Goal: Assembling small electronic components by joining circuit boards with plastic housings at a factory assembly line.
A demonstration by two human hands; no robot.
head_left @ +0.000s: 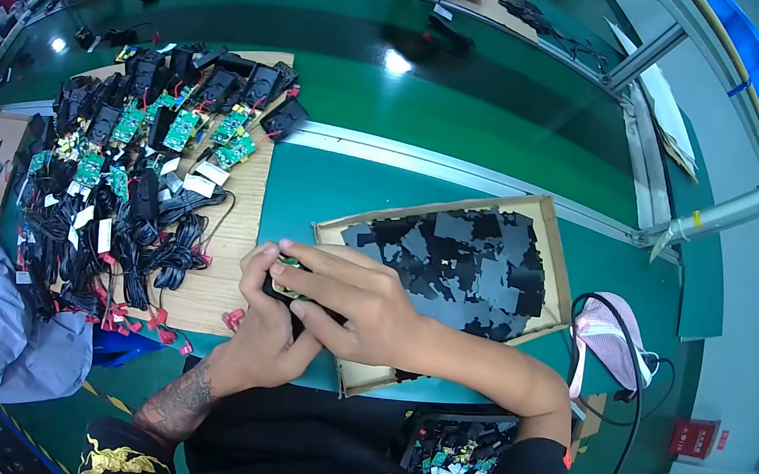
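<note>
Black cables [176,272] crowd the left; the right hand [363,303], grip pinching a dark casing [296,324] with the left hand [264,344], partly hides a cardboard tray [558,269].

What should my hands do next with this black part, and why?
Perhaps press gently with the right hand while the left hand steadies the black part: both hands are on it, and a bit of green board shows between them.
</note>
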